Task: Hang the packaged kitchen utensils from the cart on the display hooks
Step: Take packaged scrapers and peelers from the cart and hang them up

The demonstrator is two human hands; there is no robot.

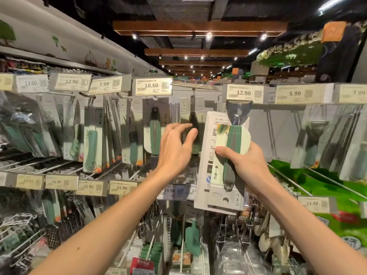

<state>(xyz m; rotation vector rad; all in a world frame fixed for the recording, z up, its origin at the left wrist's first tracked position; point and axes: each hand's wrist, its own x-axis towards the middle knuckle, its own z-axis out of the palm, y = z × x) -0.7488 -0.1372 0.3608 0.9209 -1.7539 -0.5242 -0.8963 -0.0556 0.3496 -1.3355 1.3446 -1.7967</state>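
My right hand (248, 165) grips a packaged peeler (222, 187) with a green and grey handle on a white card. The pack is upside down, its metal head up by the 12.90 price tag (243, 93). My left hand (176, 149) reaches forward with fingers curled at a hanging dark-handled pack (193, 116) on the display hook (193, 96) under a blank tag. Whether its fingers grip that pack I cannot tell. Green-handled knife packs (155, 126) hang to the left.
Rows of hooks with packaged knives and peelers fill the wall left and right, each under a price tag (153, 86). Lower rows carry more packs and tags. Bare hook rods (294, 181) jut out at the right. The cart is out of view.
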